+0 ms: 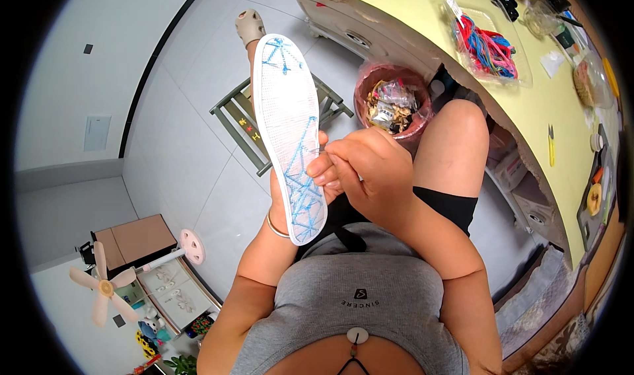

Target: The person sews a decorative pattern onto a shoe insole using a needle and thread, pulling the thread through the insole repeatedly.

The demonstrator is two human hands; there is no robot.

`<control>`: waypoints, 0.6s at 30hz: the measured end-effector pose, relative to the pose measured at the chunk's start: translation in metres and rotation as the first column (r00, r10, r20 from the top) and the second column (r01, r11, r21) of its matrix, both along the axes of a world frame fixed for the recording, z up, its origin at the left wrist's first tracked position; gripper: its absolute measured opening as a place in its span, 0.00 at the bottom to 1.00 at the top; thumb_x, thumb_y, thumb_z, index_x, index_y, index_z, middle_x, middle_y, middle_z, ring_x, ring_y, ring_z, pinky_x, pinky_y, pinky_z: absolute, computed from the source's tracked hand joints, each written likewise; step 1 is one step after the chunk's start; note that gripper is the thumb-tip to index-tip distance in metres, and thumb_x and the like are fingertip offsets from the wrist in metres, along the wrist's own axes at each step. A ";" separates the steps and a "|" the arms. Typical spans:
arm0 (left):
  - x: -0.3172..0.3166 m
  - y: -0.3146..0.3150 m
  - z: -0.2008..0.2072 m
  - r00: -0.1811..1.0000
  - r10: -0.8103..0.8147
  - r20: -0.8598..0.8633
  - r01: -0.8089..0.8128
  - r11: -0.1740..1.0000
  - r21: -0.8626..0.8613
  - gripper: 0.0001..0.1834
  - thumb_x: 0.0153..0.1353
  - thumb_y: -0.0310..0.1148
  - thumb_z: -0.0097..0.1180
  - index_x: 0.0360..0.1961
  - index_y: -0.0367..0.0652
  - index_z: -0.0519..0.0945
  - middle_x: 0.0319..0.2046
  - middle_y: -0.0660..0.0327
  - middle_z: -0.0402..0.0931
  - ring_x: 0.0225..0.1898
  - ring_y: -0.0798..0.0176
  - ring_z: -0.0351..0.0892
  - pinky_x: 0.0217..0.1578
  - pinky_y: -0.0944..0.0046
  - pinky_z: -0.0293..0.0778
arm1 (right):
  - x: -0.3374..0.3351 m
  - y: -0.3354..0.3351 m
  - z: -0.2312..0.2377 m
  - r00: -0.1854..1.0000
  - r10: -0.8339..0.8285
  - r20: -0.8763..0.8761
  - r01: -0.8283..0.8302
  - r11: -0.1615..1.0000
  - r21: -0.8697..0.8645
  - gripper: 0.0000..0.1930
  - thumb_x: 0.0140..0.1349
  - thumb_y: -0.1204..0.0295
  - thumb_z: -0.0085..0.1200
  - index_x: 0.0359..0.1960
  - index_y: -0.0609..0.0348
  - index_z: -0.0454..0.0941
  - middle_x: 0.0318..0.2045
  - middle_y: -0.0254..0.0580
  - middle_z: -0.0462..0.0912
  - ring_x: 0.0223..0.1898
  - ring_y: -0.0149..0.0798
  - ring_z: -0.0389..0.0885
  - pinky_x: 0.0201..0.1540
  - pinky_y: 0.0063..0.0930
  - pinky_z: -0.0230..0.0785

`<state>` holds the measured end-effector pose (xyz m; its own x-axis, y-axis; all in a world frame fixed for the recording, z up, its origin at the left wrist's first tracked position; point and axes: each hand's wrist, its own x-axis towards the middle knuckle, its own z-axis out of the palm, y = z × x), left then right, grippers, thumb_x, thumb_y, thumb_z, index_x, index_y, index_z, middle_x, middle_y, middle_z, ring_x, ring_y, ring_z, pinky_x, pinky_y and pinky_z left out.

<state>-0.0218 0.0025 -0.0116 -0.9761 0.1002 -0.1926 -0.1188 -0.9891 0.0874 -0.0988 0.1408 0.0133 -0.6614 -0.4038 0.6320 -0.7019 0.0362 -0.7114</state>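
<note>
A long white insole stands upright before me, its mesh face marked with blue stitched lines in crossing, zigzag patterns at the toe and heel ends. My left hand grips it from behind near the lower half, mostly hidden by it; a bangle circles that wrist. At the insole's right edge, my right hand is closed in a pinch. A thin, needle-like sliver shows at its fingertips, close to the blue stitches. Any thread on it is too fine to make out.
A green folding stool stands beyond the insole. A pink-lined waste bin sits beside my knee. On the yellow table at right lie a clear tray of colourful thread skeins and a yellow cutter. A fan stands lower left.
</note>
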 end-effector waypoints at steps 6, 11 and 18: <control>-0.001 0.000 -0.003 1.000 0.008 -0.014 -0.008 1.000 0.025 0.24 0.67 0.47 0.40 0.49 0.35 0.73 0.18 0.61 0.67 0.21 0.65 0.63 0.27 0.70 0.65 | -0.001 -0.002 -0.003 1.000 -0.018 -0.024 0.017 0.999 -0.041 0.05 0.51 0.79 0.56 0.31 0.60 0.77 0.25 0.42 0.77 0.26 0.43 0.77 0.30 0.32 0.69; -0.002 0.002 -0.004 0.999 -0.002 -0.041 0.002 1.000 0.016 0.23 0.68 0.47 0.39 0.49 0.37 0.73 0.17 0.61 0.67 0.21 0.65 0.63 0.26 0.70 0.65 | 0.000 -0.001 -0.002 1.000 -0.019 -0.011 0.018 0.999 -0.048 0.05 0.51 0.79 0.56 0.31 0.60 0.77 0.25 0.42 0.77 0.27 0.43 0.77 0.30 0.32 0.69; -0.001 0.002 -0.003 1.000 -0.026 0.013 0.026 0.998 0.054 0.23 0.68 0.47 0.38 0.49 0.39 0.73 0.17 0.61 0.67 0.20 0.64 0.63 0.25 0.70 0.65 | 0.000 -0.002 -0.003 1.000 -0.018 -0.009 0.017 0.997 -0.075 0.06 0.51 0.80 0.56 0.32 0.61 0.77 0.25 0.42 0.77 0.26 0.43 0.77 0.29 0.32 0.69</control>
